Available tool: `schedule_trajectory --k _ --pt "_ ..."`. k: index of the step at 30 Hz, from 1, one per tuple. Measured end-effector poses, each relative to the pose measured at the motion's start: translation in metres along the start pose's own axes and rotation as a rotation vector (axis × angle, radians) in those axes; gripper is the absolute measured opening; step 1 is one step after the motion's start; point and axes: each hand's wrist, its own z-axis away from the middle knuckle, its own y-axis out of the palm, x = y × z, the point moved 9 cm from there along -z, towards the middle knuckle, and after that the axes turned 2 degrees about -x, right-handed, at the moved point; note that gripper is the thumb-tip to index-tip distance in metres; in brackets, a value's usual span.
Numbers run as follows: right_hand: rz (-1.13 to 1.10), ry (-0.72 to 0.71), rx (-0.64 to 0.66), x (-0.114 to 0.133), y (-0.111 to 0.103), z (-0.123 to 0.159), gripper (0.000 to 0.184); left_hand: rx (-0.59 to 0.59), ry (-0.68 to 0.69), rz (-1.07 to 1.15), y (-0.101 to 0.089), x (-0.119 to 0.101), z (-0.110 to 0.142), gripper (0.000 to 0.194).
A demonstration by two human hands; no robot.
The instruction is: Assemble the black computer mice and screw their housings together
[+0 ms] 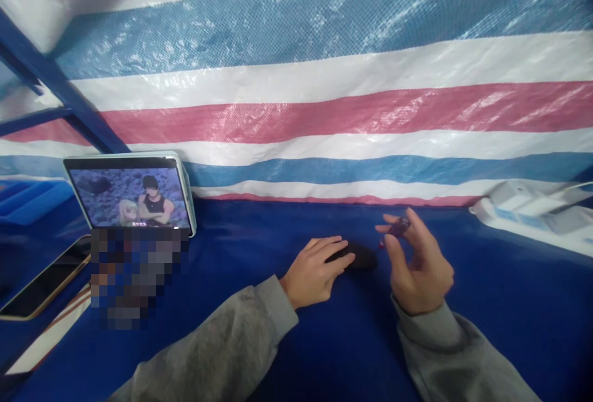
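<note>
My left hand (314,269) lies palm down on the blue table cover, its fingertips resting on a small dark oval object (359,257). My right hand (419,266) is raised just to the right of it, thumb and forefinger pinched on a small dark reddish piece (399,226). A thin red strand runs from that piece down toward the dark object. Both arms wear grey sleeves.
A tablet (132,195) playing a cartoon stands at the left, with a phone (44,281) lying flat beside it. A white power strip (528,212) with plugs sits at the right. A striped tarp (324,81) forms the back wall behind the blue table (509,303).
</note>
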Motion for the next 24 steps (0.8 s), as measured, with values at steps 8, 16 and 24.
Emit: schedule_trajectory --k 8,16,24 --pt "-0.023 0.035 0.026 0.001 0.003 0.003 0.056 0.001 -0.003 -0.006 0.000 0.001 0.000 0.034" --pt "-0.096 0.059 -0.157 0.004 -0.011 0.001 0.053 0.025 -0.041 0.007 0.002 0.003 0.000 0.034" --pt "0.005 0.362 -0.115 -0.037 -0.005 0.001 0.048 0.125 -0.237 -0.075 0.013 0.022 0.005 0.052"
